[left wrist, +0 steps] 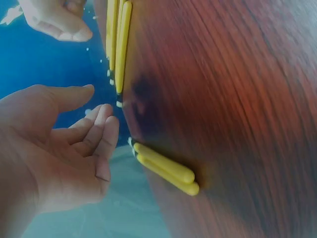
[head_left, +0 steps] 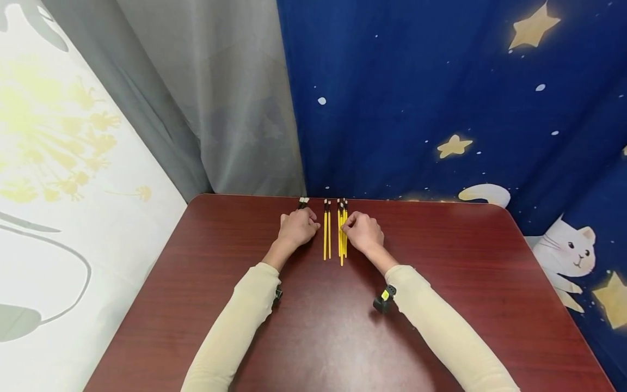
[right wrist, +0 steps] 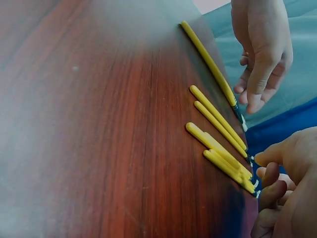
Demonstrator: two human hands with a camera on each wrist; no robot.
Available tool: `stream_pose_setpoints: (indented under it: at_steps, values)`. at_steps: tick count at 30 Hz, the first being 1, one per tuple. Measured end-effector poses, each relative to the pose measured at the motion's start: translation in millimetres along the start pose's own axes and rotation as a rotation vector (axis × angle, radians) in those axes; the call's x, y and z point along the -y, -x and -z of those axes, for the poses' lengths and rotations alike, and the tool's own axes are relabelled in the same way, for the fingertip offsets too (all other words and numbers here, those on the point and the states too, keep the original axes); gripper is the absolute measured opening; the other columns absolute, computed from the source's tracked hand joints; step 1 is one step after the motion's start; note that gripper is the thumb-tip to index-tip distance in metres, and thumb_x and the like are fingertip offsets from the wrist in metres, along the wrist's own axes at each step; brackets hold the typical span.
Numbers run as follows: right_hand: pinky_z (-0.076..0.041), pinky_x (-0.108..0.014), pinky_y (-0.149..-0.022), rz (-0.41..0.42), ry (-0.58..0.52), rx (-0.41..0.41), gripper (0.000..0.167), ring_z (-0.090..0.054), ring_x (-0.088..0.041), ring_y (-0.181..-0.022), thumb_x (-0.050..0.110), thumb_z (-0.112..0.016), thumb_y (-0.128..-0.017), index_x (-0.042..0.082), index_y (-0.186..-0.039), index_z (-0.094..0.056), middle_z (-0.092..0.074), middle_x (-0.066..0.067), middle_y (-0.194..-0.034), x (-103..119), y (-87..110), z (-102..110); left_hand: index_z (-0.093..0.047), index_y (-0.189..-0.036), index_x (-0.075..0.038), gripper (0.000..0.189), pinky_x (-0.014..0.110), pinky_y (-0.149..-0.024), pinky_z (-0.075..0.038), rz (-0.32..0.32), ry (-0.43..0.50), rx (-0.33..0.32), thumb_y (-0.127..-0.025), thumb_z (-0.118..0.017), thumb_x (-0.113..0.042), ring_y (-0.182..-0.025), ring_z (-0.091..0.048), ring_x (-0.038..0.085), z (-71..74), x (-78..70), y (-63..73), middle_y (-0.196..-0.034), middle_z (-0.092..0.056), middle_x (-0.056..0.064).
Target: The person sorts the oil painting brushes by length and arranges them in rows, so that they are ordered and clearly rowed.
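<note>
Several thin yellow sticks with black collars and white tips, resembling small paintbrushes, lie near the table's far edge. My left hand point(head_left: 299, 227) hovers by the left pair point(left wrist: 166, 168), thumb apart and fingers slightly bent, with nothing in it. In the head view it hides most of that pair, leaving just the tips visible. Between my hands lies a middle pair of sticks point(head_left: 327, 231). Beside the right bunch point(head_left: 341, 239) is my right hand point(head_left: 364, 231), its fingers loosely curled around no visible object. Its thumb is near the sticks' tips in the right wrist view; contact cannot be told.
The dark red wooden table point(head_left: 333, 337) has rounded far corners. Behind it hang a grey curtain point(head_left: 245, 109) and a blue curtain with stars point(head_left: 392, 109). A pale patterned panel point(head_left: 59, 218) stands at the left. A small black device point(head_left: 383, 298) sits at the right wrist.
</note>
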State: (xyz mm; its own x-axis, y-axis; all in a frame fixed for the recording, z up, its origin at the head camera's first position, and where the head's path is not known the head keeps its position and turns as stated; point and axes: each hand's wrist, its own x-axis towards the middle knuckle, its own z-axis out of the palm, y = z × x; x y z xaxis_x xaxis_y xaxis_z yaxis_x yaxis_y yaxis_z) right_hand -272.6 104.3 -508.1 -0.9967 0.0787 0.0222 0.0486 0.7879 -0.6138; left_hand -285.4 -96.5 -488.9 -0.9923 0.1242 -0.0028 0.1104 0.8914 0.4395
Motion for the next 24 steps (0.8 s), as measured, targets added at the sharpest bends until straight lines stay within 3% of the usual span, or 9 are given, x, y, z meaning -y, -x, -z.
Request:
stream_pose_setpoints:
  at_steps: [7,12,17,24]
  values:
    - [-0.055,-0.048,-0.072,-0.054,0.021,0.031,0.022,-0.072,-0.029,-0.087,0.043,-0.082,-0.090,0.025,-0.081,-0.072,-0.076,0.001,-0.088,5,-7.0,-4,-0.074,-0.105,-0.016,0.010,0.050,-0.103,-0.038,-0.027,-0.068,0.063,-0.101,-0.068,-0.023,-0.105,-0.071,0.024,-8.2,-8.3,-6.5,-0.107,-0.078,0.001]
    - [-0.055,-0.047,-0.072,-0.049,0.026,0.053,0.017,-0.072,-0.029,-0.087,0.037,-0.079,-0.091,0.023,-0.083,-0.073,-0.076,-0.001,-0.091,3,-11.0,-7,-0.069,-0.088,-0.017,0.016,0.052,-0.104,-0.039,-0.028,-0.097,0.066,-0.097,-0.073,-0.029,-0.094,-0.070,0.022,-14.1,-13.0,-12.0,-0.089,-0.074,-0.001]
    - [-0.053,-0.043,-0.068,-0.036,0.034,0.074,0.009,-0.070,-0.028,-0.084,0.029,-0.070,-0.091,0.022,-0.085,-0.071,-0.074,-0.003,-0.091,1,-13.7,-11,-0.058,-0.068,-0.019,0.033,0.053,-0.103,-0.041,-0.011,-0.145,0.083,-0.097,-0.072,-0.027,-0.080,-0.064,0.021,-15.6,-17.7,-13.8,-0.069,-0.059,-0.003]
    - [-0.054,-0.046,-0.070,-0.047,0.058,0.060,0.012,-0.069,-0.028,-0.082,0.031,-0.071,-0.088,0.022,-0.081,-0.069,-0.071,-0.002,-0.085,1,-15.8,-11,-0.044,-0.059,-0.021,0.043,0.052,-0.102,-0.039,0.016,-0.166,0.114,-0.095,-0.069,-0.023,-0.073,-0.057,0.022,-16.1,-18.2,-16.6,-0.058,-0.041,-0.005]
